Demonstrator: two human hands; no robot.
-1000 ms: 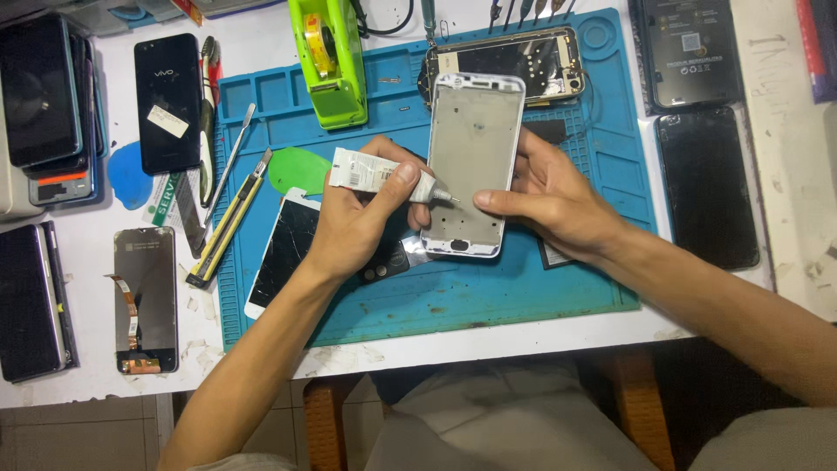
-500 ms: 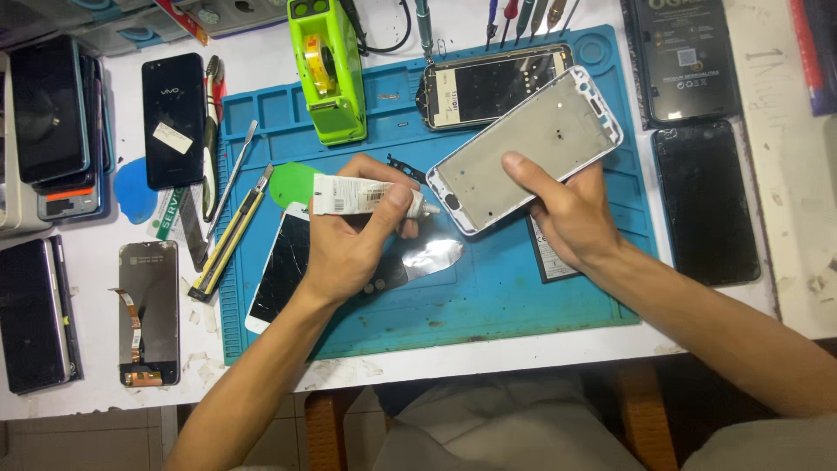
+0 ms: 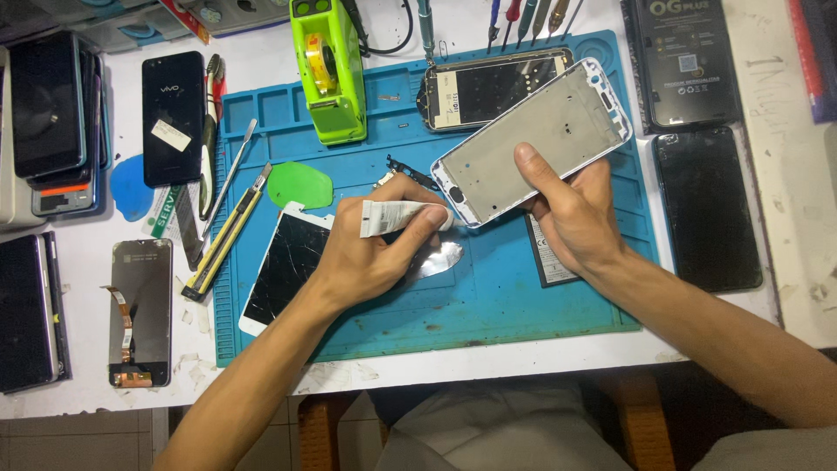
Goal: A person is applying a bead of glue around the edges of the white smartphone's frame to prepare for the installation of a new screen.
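The left hand (image 3: 366,257) grips a white tube (image 3: 397,217), nozzle touching the phone frame (image 3: 532,144), which the right hand (image 3: 571,218) clasps above the blue mat's (image 3: 523,305) centre.

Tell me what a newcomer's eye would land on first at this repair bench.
First the two hands at the middle of the blue work mat: the right hand tilts a white phone frame while the left hand presses the nozzle of a small white tube to its lower corner. Next the bright green tape dispenser at the mat's top edge. Then the cracked white-framed screen lying under the left wrist.
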